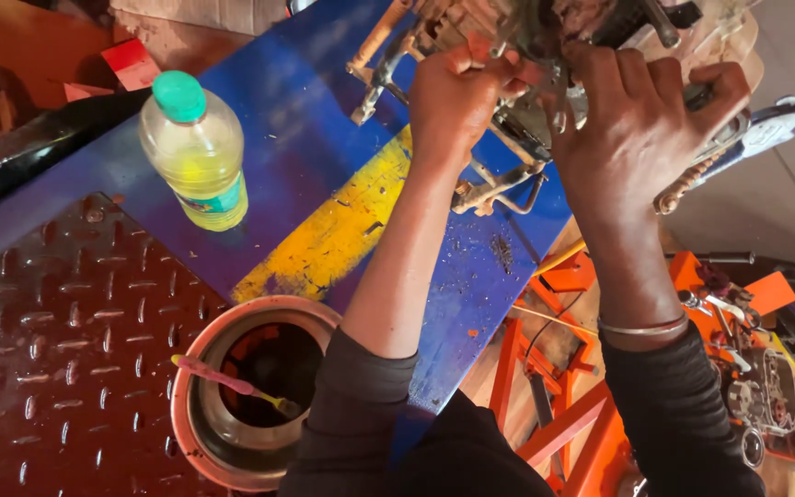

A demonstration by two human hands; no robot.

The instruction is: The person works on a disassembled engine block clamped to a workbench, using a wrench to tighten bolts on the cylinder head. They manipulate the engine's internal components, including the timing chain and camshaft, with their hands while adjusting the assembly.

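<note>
Nearest to us, at the lower left, we see a round metal bowl (197, 368) holding dark liquid, with a pink-handled brush (232, 383) lying across it. The bowl sits on a red checker-plate surface (48, 350) at the near edge of a blue bench (305, 147) crossed by a worn yellow stripe (338, 225). To the right, below the bench edge, we make out an orange metal frame (563, 414) and scattered engine parts (766, 387) on the floor.

Farther in on the left stands a clear plastic bottle (197, 152) of yellow liquid, upright, with a green cap and a band label low on its body.

At the far edge, both arms in dark sleeves reach up to a grimy metal engine part (526, 101) resting on the bench. Our left hand (457, 97) is curled closed on the part's near left side, fingers gripping a piece of it. Our right hand (641, 124), a thin bangle at the wrist, is spread over the part's right side, fingers wrapped around it. The two hands are just beside each other.
</note>
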